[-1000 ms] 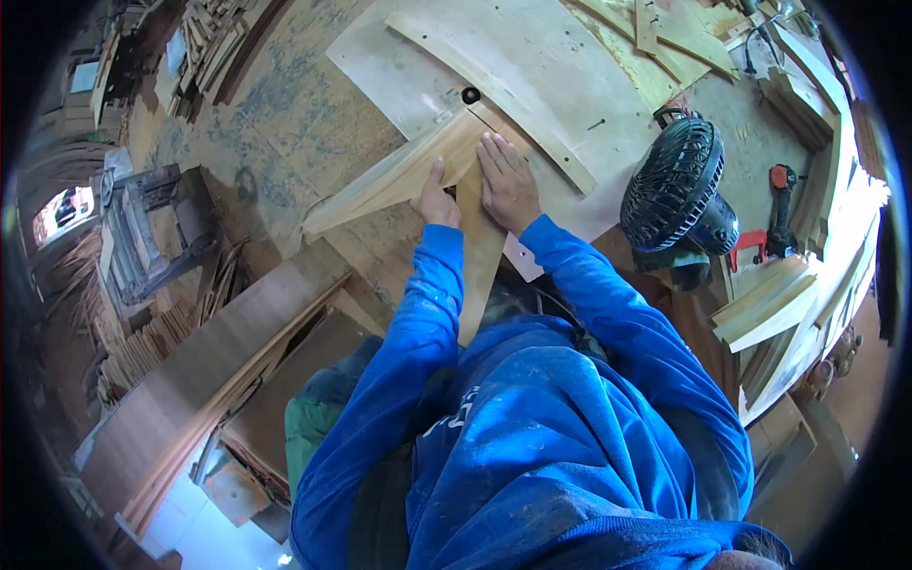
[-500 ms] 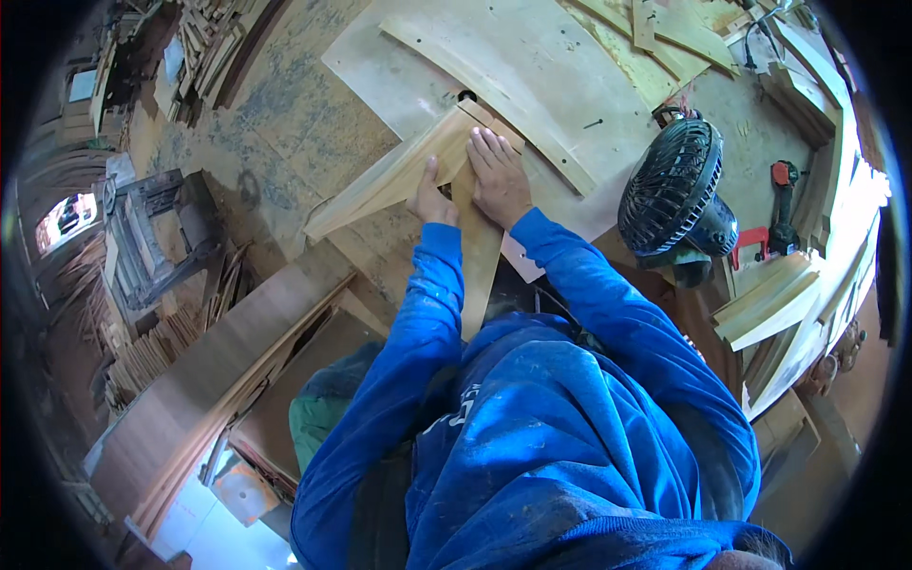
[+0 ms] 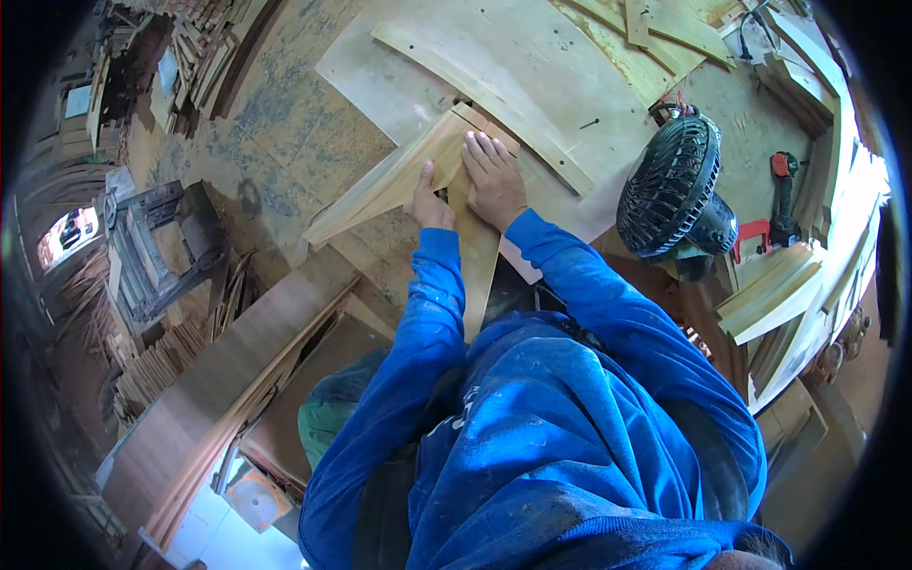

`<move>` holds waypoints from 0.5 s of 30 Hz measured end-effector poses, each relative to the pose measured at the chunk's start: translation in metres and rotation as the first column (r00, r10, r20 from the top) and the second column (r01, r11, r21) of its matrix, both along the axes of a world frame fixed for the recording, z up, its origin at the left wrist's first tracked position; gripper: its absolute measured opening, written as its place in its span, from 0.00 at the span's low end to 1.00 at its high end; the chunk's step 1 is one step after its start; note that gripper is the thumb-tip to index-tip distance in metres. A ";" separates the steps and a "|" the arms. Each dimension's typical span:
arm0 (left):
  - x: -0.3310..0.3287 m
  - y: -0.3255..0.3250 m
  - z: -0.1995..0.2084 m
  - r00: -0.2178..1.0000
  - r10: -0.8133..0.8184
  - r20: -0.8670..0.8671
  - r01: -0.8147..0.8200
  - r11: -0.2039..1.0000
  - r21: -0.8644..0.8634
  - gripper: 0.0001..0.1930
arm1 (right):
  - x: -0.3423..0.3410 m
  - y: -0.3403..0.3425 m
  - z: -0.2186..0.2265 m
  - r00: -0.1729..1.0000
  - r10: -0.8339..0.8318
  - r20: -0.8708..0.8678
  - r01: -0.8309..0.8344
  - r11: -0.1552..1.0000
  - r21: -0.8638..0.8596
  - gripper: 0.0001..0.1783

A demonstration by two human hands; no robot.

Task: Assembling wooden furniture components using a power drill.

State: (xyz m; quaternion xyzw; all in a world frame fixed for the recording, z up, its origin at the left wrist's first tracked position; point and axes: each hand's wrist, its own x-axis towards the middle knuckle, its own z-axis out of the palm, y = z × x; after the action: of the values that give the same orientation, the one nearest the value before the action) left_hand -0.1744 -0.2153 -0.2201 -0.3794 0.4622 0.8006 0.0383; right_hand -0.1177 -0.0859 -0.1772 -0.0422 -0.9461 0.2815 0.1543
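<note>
Two pale boards meet in a pointed corner of a wooden frame [image 3: 380, 193], which lies over a light sheet on the work surface. My right hand [image 3: 496, 182] rests flat on the right-hand board [image 3: 482, 271] near that corner, fingers stretched forward and slightly apart. Beside it, my left hand [image 3: 432, 203] grips the inner side of the frame. Its thumb points up along the wood, while its other fingers are mostly hidden. A small dark gap shows between the hands. Beyond the corner, a long wooden strip [image 3: 484, 100] lies slantwise on the light sheet [image 3: 598, 90].
A black fan [image 3: 670, 185] stands to the right. Farther right are a cordless drill [image 3: 784, 199] and stacked boards [image 3: 774, 294]. A grey machine [image 3: 161, 247] and wood offcuts [image 3: 157, 370] are at the left. One screw [image 3: 590, 123] lies on the sheet.
Both hands keep nearly the same pose on the frame. The frame and hands sit slightly farther left in the picture, and the surroundings have shifted a little too.
</note>
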 end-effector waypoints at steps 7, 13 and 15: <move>-0.001 -0.011 -0.016 0.992 -0.117 -0.057 0.117 0.993 -0.007 0.20 | -0.006 -0.004 0.003 1.000 -0.009 -0.016 0.008 1.000 -0.021 0.31; -0.005 -0.003 -0.009 0.991 -0.132 -0.034 0.129 0.988 -0.084 0.20 | -0.010 -0.002 0.000 0.999 -0.025 -0.023 0.025 1.000 0.006 0.30; -0.008 -0.011 -0.015 0.988 -0.155 -0.024 0.153 0.986 -0.060 0.20 | -0.012 -0.004 0.002 1.000 -0.013 -0.028 0.013 1.000 -0.006 0.29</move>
State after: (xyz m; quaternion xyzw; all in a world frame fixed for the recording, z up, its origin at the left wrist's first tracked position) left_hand -0.1827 -0.2261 -0.2348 -0.3321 0.5137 0.7868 0.0824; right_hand -0.1298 -0.0904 -0.1750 -0.0448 -0.9427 0.2840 0.1694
